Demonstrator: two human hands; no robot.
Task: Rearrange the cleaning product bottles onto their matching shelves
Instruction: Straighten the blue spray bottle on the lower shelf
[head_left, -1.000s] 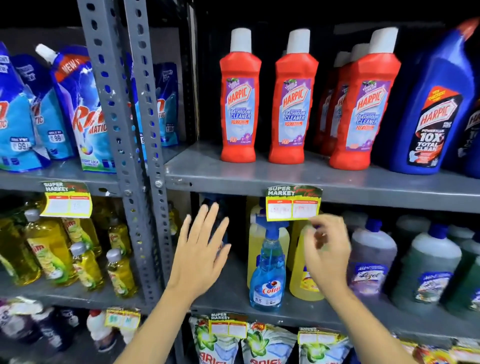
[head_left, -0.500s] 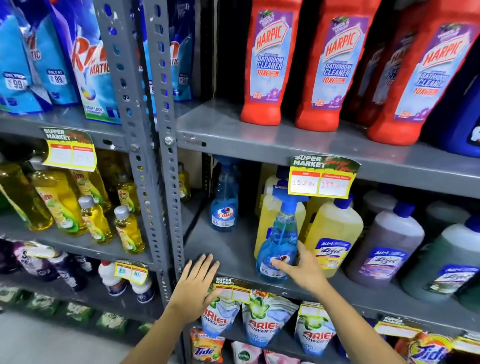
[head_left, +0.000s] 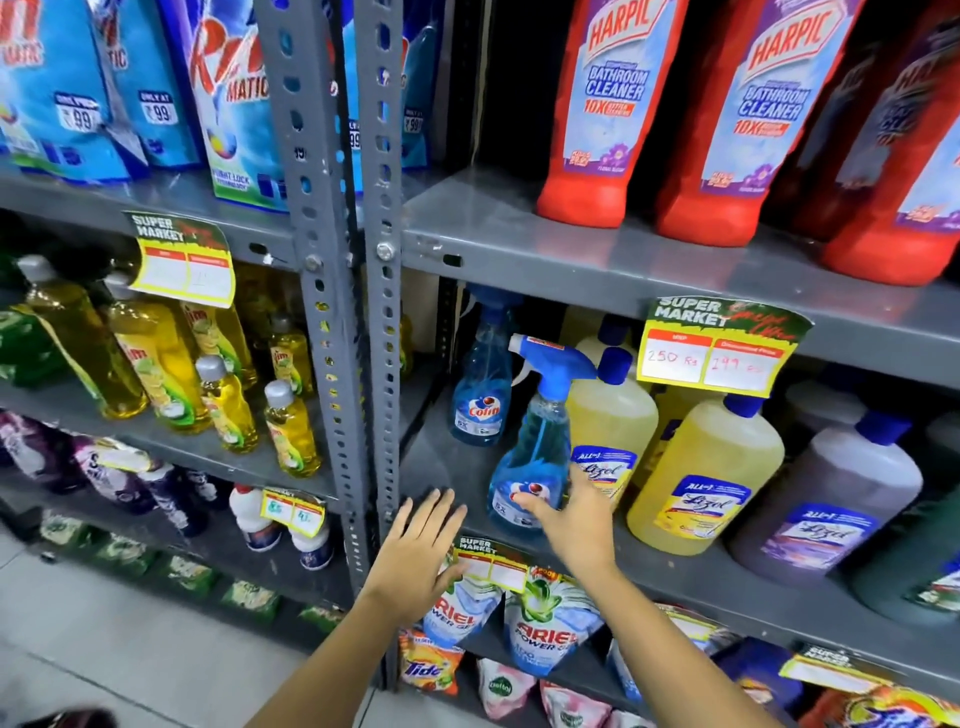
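A blue Colin spray bottle (head_left: 535, 447) stands slightly tilted at the front of the middle grey shelf (head_left: 675, 566). My right hand (head_left: 574, 517) wraps its base, thumb across the label and fingers behind. A second Colin spray bottle (head_left: 480, 395) stands further back to the left. My left hand (head_left: 421, 551) is spread, fingers apart, over the shelf's front edge by the upright post, holding nothing. Yellow Lizol bottles (head_left: 706, 467) crowd the right side of the held bottle, and a purple Lizol bottle (head_left: 826, 509) stands beyond them.
Red Harpic bottles (head_left: 592, 119) line the shelf above. A price tag (head_left: 722, 348) hangs from that shelf's edge over the Lizol bottles. Grey perforated posts (head_left: 337, 270) split the rack; yellow dish-soap bottles (head_left: 223, 405) fill the left bay. Ariel pouches (head_left: 545, 629) hang below.
My right hand dropped from the price tag to the front spray bottle's base and closed on it. My left hand sank to the shelf edge. The view moved lower and closer.
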